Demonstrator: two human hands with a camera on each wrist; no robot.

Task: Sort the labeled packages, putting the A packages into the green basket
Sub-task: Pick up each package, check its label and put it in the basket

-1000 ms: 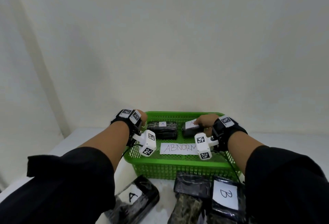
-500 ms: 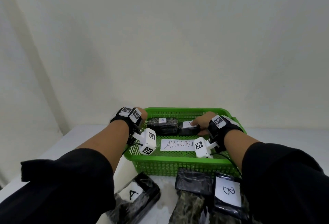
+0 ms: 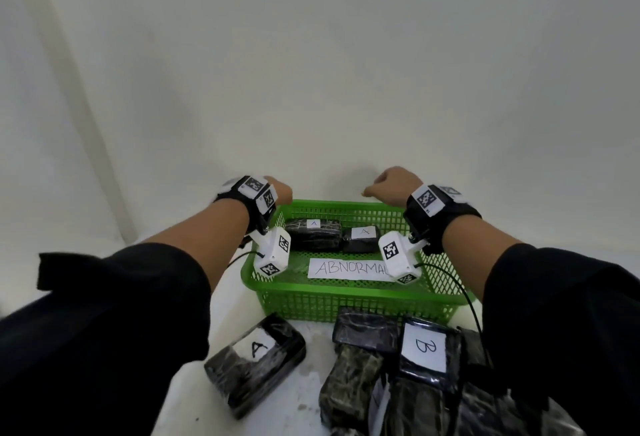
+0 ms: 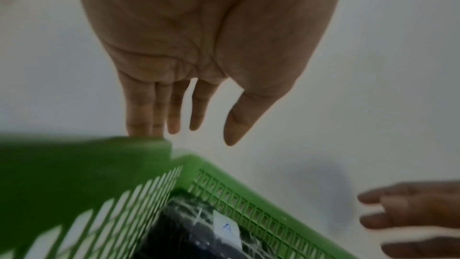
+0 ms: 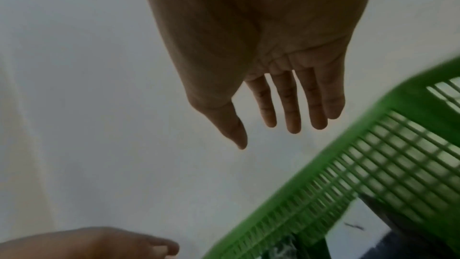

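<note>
While neither hand holds anything, the left hand (image 4: 199, 50) hangs with its fingers straight and slack over the far left corner of the green basket (image 3: 346, 292), and the right hand (image 5: 268, 56) is likewise spread and empty above the far right corner, both clear of the rim as far as the wrist views show. Two dark wrapped packages lie side by side against the basket's far wall: the left A package in the basket (image 3: 313, 233) and the right A package in the basket (image 3: 360, 240), each with a small white tag reading "A". On the basket floor in front of them lies a white paper label (image 3: 349, 267) handwritten "ABNORMAL", its last letter partly covered by the right wrist camera. My reading is that a placing step is finished and the next pick is due. That pick calls for the loose A package (image 3: 254, 363), which rests on the white table (image 3: 304, 404) just before the basket's near left corner, its tag reading "A"; the left hand is the nearer one and would need to draw back and down to it. To its right is a heap of similar packages, the B package (image 3: 424, 349) tagged "B" uppermost, which should stay out of the basket. Others in that heap show no readable tag.
</note>
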